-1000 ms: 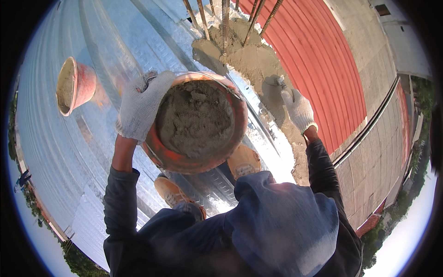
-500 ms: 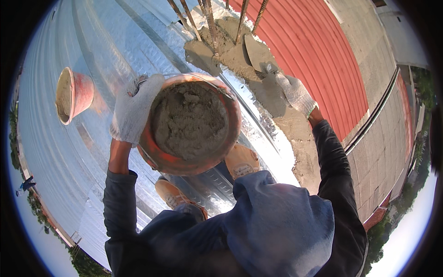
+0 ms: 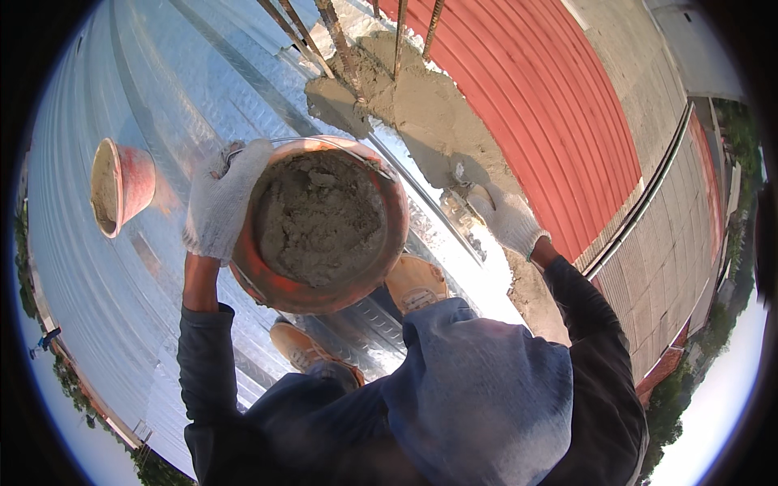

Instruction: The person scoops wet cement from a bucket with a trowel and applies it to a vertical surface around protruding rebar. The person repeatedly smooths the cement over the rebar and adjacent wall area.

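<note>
My left hand, in a white knit glove, is closed on the left rim of an orange bucket. Its wire handle lies along the far side. Grey wet mortar half fills the bucket, which is tilted so that I see inside. My gloved right hand is wrapped round a trowel at the strip of mortar on the roof. The blade is smeared with mortar and hard to tell from the strip. The trowel's handle is mostly hidden in my fingers.
Several rusty rebars stick up from the mortar at the far end. A second orange bucket with mortar in it lies tilted on the silver metal roof at left. Red corrugated roofing borders the strip. My shoes stand below the bucket.
My right hand has drawn the trowel back toward me, down along the mortar strip. The mortar under its former place is now spread flat. The held bucket has shifted slightly left in view.
</note>
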`<state>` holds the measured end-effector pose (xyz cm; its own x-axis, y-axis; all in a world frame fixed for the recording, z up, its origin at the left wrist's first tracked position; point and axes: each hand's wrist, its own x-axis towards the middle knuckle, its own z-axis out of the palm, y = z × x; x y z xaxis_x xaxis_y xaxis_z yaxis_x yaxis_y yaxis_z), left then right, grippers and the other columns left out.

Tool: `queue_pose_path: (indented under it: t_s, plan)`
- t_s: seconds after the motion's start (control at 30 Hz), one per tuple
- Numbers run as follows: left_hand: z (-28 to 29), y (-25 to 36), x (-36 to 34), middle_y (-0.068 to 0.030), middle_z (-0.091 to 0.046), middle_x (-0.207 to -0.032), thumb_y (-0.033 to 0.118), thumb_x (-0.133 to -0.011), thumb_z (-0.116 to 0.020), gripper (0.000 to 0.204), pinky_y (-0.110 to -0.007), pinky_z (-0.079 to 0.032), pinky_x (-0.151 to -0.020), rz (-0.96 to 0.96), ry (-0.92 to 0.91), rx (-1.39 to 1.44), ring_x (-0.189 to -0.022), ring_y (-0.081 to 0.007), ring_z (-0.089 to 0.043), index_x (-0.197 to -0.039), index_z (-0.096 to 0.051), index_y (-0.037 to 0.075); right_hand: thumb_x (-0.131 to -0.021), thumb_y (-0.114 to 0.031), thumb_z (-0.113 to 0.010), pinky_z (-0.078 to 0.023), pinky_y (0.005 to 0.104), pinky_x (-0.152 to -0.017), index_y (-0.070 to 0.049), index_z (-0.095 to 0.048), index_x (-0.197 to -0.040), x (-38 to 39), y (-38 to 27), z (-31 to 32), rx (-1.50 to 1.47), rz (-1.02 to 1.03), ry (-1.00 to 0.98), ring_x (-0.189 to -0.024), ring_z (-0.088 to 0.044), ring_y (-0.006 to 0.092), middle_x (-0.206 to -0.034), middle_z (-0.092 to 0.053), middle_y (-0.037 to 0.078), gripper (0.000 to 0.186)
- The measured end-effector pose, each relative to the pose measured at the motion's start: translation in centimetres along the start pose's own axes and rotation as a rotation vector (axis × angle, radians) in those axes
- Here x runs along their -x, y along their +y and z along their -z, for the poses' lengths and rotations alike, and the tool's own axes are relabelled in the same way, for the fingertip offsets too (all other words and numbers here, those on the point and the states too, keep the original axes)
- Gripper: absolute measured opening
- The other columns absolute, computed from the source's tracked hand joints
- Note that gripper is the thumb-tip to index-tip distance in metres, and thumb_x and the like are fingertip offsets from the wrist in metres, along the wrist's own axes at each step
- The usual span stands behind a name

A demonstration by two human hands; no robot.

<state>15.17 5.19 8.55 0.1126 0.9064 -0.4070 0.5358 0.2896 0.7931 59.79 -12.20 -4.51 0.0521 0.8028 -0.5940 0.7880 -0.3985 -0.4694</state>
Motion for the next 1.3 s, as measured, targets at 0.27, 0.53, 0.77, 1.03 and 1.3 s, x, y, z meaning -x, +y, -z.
queue_pose_path:
  t_s: [0.27,0.53,0.77,1.03,1.3]
  plan:
    - [-0.6,0.2,1.3,0.001,-0.074,-0.105,0.029,-0.109,-0.077,0.033,-0.028,-0.056,-0.087,-0.081,0.067,0.154,-0.096,-0.0077,-0.064,-0.125,-0.081,0.0,-0.115,-0.055,-0.055,-0.056,0.059,-0.091,-0.002,-0.066,-0.131,3.7,-0.6,0.5,-0.008,0.009,0.082,-0.105,-0.075,0.0497,-0.105,-0.076,0.032,0.056]
    - [-1.4,1.3,2.7,0.0018,-0.074,-0.101,0.03,-0.108,-0.078,0.032,-0.027,-0.056,-0.083,-0.101,0.047,0.069,-0.093,-0.0078,-0.065,-0.122,-0.082,0.002,-0.116,-0.056,-0.056,-0.055,0.055,-0.091,0.003,-0.071,-0.128,-6.6,-5.0,1.5,-0.109,0.172,0.171,-0.106,-0.073,0.0517,-0.11,-0.075,0.033,0.062]
    - [-1.4,1.3,3.6,0.0014,-0.073,-0.101,0.03,-0.107,-0.079,0.03,-0.027,-0.056,-0.082,-0.077,0.084,0.078,-0.091,-0.0071,-0.065,-0.121,-0.081,0.003,-0.114,-0.057,-0.056,-0.056,0.0563,-0.097,0.003,-0.071,-0.124,-4.3,-5.9,0.9,-0.077,0.097,0.028,-0.111,-0.074,0.0505,-0.109,-0.076,0.033,0.063]
    - [-1.0,0.6,3.0,0.001,-0.074,-0.102,0.028,-0.107,-0.079,0.032,-0.028,-0.057,-0.081,-0.065,0.108,0.079,-0.091,-0.007,-0.065,-0.123,-0.08,0.001,-0.114,-0.06,-0.057,-0.059,0.0537,-0.083,-0.004,-0.071,-0.127,-2.9,-2.2,3.5,-0.04,0.058,0.34,-0.097,-0.077,0.046,-0.099,-0.079,0.024,0.058]
    - [-1.5,2.2,2.7,0.0025,-0.073,-0.096,0.031,-0.108,-0.079,0.032,-0.028,-0.056,-0.079,-0.067,0.036,0.05,-0.086,-0.0055,-0.064,-0.118,-0.082,0.001,-0.112,-0.061,-0.061,-0.06,0.0534,-0.082,-0.009,-0.066,-0.133,-7.8,-6.1,7.7,0.265,0.215,0.465,-0.096,-0.078,0.0441,-0.098,-0.08,0.02,0.056]
